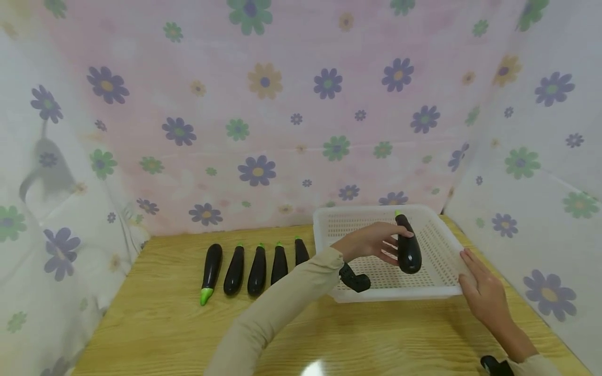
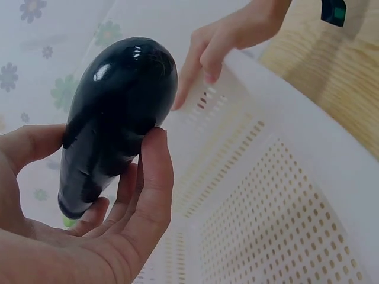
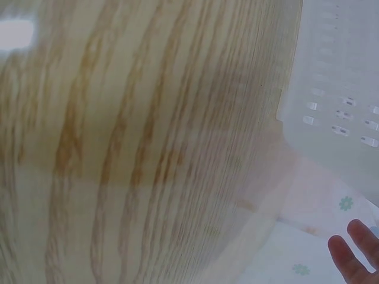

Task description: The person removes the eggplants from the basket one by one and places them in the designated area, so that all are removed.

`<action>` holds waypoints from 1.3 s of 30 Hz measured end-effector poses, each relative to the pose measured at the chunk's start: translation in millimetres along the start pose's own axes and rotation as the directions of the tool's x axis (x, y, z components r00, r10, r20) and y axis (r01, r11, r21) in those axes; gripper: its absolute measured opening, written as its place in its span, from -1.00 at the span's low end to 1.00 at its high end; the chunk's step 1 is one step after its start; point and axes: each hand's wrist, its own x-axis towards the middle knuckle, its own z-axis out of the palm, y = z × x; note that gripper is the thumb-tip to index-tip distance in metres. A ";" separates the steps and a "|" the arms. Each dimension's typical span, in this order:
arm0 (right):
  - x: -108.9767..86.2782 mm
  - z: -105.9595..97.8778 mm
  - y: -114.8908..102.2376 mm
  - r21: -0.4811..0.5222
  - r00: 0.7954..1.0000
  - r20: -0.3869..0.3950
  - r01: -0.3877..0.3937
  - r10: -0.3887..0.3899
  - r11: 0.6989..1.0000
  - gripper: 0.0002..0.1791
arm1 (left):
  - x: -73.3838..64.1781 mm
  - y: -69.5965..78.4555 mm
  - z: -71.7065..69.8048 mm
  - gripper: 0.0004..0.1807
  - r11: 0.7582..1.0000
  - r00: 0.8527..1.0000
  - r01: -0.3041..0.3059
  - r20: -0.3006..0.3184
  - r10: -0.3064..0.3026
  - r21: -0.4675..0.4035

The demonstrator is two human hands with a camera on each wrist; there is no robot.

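Observation:
My left hand [image 1: 376,241] grips a glossy dark eggplant [image 1: 409,248] above the white plastic basket [image 1: 329,297]. In the left wrist view the thumb and fingers curl round the eggplant [image 2: 121,100], its rounded end up toward the camera. At the basket's right rim, my right hand [image 1: 486,292] holds the edge, thumb on the inner side and fingers along the outside. Only some fingertips of the right hand [image 3: 352,254] show in the right wrist view, beside the basket wall [image 3: 331,127]. Left of the basket, several eggplants [image 1: 257,271] lie in a row, the last partly behind my left sleeve.
The wooden table [image 1: 376,334] carries everything. The leftmost eggplant [image 1: 212,266] points its green stem end toward me; the others point theirs away. A flowered cloth [image 1: 291,104] hangs behind the table and along both sides.

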 end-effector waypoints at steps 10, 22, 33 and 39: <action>0.0 1.0 4.9 -0.004 1.000 0.012 -0.015 0.015 1.000 -0.47 | -19.8 -1.6 -3.8 -0.64 0.999 1.000 -0.005 -0.013 0.005 0.037; -0.4 1.8 7.1 0.032 1.000 0.008 -0.029 0.029 0.999 -0.47 | -54.3 -7.1 -20.3 -0.65 0.995 0.997 -0.073 -0.020 0.074 0.070; 1.2 4.5 6.8 0.025 0.999 -0.010 -0.036 0.036 0.999 -0.47 | -84.9 -11.6 -43.5 -0.60 0.990 0.990 -0.123 -0.061 0.128 0.072; -0.5 4.1 7.6 0.026 0.999 0.005 -0.035 0.035 0.999 -0.47 | -101.8 -10.8 -50.4 -0.55 0.988 0.986 -0.141 -0.084 0.147 0.070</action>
